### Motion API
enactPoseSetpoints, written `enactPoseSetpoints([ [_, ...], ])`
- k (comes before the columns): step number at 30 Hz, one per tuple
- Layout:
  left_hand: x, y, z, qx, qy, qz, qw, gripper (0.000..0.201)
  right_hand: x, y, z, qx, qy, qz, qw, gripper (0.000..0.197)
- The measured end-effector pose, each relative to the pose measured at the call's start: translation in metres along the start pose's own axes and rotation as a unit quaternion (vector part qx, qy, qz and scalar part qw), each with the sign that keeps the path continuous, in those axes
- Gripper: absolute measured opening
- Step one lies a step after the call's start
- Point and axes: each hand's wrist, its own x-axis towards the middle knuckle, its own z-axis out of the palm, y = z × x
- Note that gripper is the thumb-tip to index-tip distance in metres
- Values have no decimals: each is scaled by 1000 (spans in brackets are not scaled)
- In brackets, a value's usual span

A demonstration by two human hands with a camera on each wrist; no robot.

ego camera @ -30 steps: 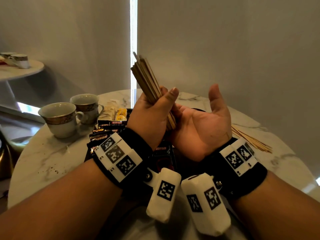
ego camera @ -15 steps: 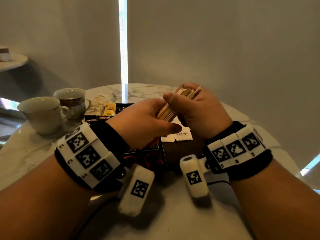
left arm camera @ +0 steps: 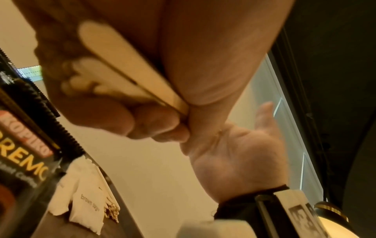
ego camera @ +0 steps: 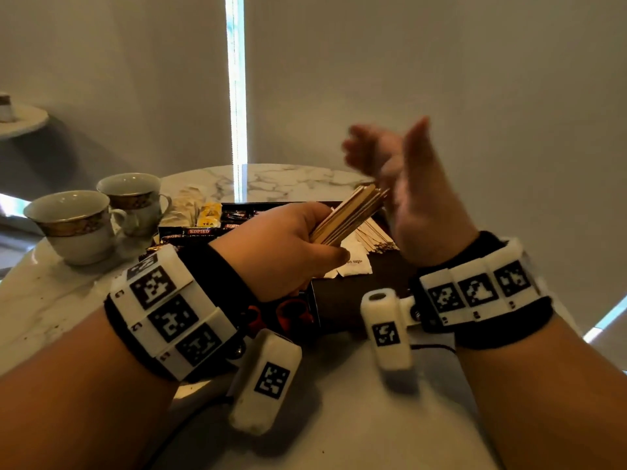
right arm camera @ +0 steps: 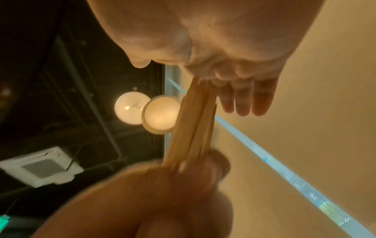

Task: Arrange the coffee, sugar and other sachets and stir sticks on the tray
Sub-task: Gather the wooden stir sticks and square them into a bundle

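Note:
My left hand (ego camera: 288,249) grips a bundle of flat wooden stir sticks (ego camera: 349,215) above the dark tray (ego camera: 342,300); the same stir sticks (left arm camera: 126,64) show under its curled fingers in the left wrist view. My right hand (ego camera: 407,184) stands open and upright, palm against the sticks' far ends (right arm camera: 193,122), fingers blurred. On the tray lie dark Kopiko coffee sachets (ego camera: 200,232), white brown-sugar sachets (ego camera: 356,262) and a row of thin wooden sticks (ego camera: 376,237). A yellow tea sachet (ego camera: 208,215) lies behind the coffee.
Two gold-banded cups (ego camera: 74,225) (ego camera: 135,201) stand on the round marble table (ego camera: 51,300) at the left. Pale sachets (ego camera: 183,208) lie beside them. A side table (ego camera: 20,120) is at the far left. Grey blinds hang close behind.
The right hand has let go of the stick bundle and opened upright, palm at the stick ends. The left hand still holds the bundle, now nearly level.

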Motion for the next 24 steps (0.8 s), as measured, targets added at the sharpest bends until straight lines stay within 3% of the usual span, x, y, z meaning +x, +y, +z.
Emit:
enactPoseSetpoints([
  [2, 1, 0, 2, 0, -4, -9, 1000, 17, -3, 3, 10, -41, -94, 24, 995, 118],
  [3, 1, 0, 2, -4, -6, -13, 1000, 17, -3, 4, 9, -49, -98, 22, 994, 120],
  [7, 2, 2, 0, -13, -10, -14, 1000, 18, 2, -1, -6, 5, -2, 13, 1000, 117],
  [12, 0, 2, 7, 3, -13, -16, 1000, 13, -9, 2, 12, -125, -85, -12, 988, 88],
  [16, 1, 1, 3, 21, -11, -7, 1000, 11, -3, 1, -1, -78, -26, -11, 997, 83],
  [19, 1, 0, 4, 18, -12, -17, 1000, 12, -5, 7, 5, -112, -95, -47, 988, 68],
  [21, 2, -2, 4, 20, -13, -34, 999, 12, -12, 8, 14, -157, -147, -26, 976, 72],
  [24, 3, -4, 3, -7, -14, -32, 999, 14, -10, 7, 15, -141, -138, 10, 980, 90],
])
